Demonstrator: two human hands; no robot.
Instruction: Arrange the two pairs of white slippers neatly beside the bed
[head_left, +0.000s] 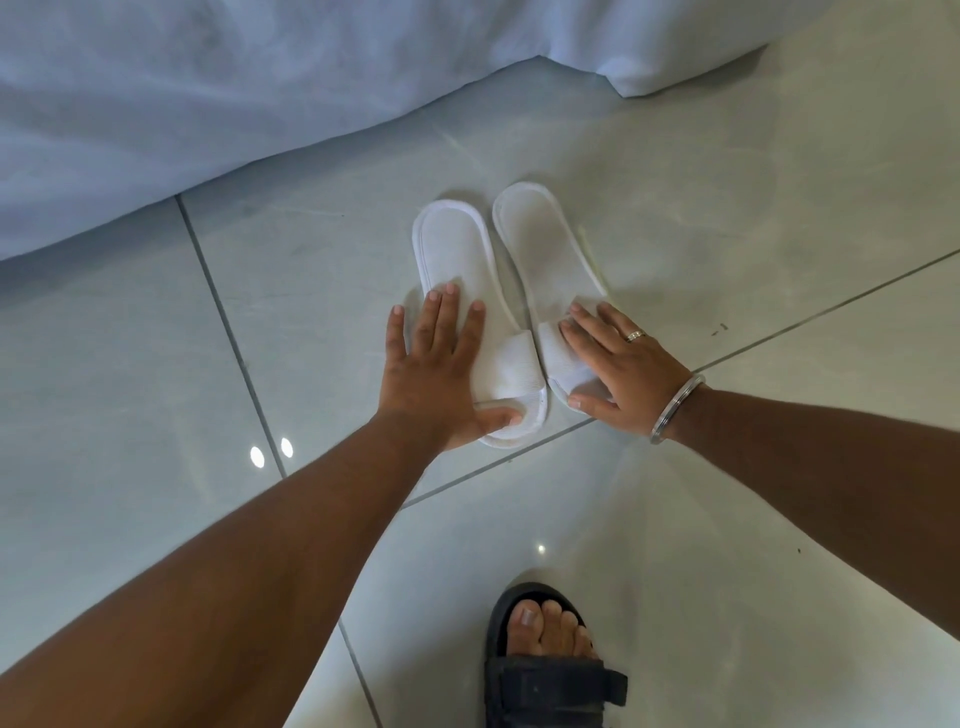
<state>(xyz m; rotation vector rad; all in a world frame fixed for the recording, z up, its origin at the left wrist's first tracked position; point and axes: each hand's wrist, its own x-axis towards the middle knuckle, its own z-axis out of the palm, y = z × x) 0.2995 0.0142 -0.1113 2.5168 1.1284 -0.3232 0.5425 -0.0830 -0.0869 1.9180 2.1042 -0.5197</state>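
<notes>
One pair of white slippers lies side by side on the glossy tiled floor, heels toward the bed and toes toward me. My left hand (436, 364) rests flat on the left slipper (457, 260), fingers spread over its strap and thumb at the toe. My right hand (618, 364), with a ring and a metal bangle, lies flat on the toe strap of the right slipper (540, 244). Neither hand is closed around a slipper. No second pair is in view.
The white bedsheet (182, 104) hangs to the floor across the top and left. My foot in a dark sandal (545, 660) stands on the tiles (753, 545) at the bottom centre. Grout lines cross the floor.
</notes>
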